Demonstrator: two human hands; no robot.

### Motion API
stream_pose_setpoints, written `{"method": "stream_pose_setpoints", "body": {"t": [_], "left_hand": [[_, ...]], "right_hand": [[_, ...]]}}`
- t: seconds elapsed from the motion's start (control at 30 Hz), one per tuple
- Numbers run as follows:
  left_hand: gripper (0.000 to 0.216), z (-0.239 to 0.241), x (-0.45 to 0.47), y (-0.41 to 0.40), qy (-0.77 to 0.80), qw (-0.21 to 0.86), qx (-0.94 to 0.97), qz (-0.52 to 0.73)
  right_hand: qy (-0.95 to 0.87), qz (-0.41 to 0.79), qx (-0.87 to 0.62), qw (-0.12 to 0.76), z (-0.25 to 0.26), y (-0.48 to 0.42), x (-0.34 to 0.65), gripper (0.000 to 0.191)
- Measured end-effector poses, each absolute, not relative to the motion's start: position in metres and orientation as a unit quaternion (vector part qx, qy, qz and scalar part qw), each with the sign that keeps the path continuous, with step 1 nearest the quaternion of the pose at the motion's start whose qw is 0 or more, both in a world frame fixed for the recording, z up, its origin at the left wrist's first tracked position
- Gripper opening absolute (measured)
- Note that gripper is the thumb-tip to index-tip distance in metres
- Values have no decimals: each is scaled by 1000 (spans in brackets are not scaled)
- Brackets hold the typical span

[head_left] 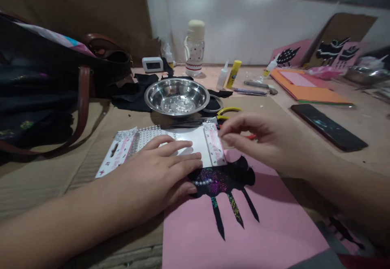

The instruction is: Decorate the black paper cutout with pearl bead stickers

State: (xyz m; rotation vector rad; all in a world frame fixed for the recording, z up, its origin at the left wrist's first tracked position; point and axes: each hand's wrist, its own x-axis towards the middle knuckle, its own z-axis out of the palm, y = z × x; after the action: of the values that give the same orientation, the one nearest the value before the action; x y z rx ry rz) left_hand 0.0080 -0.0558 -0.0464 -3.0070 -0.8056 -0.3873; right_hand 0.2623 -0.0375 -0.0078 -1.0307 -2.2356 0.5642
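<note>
Centrally, a partly bare pearl-sticker sheet (195,135) under the outspread left hand (167,165); right hand (258,139) pinched, contents indiscernible; steel bowl (150,99) containing shiny pieces (179,106).

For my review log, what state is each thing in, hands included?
Left hand: spread, palm down over the pearl card.
Right hand: raised, fingertips close together; whether they hold anything is unclear.
Pearl card: partly used, pearls left at one end.
Black cutout: lying on pink paper, partly decorated.
Metal bowl: upright, small bits inside.
Bottle: upright, lid on.
Phone: lying flat.
</note>
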Motion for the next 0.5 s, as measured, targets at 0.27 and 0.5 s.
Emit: {"method": "stream_pose_setpoints", "body": {"t": [0.27, 0.5], "left_hand": [[17, -34, 7, -74, -222, -38, -959, -170], [19, -49, 10, -84, -207, -86, -961, -161]], "right_hand": [[-915, 198, -330, 122, -25, -59, 270, 16], [-917, 192, -337, 93, -35, -59, 271, 18]]}}
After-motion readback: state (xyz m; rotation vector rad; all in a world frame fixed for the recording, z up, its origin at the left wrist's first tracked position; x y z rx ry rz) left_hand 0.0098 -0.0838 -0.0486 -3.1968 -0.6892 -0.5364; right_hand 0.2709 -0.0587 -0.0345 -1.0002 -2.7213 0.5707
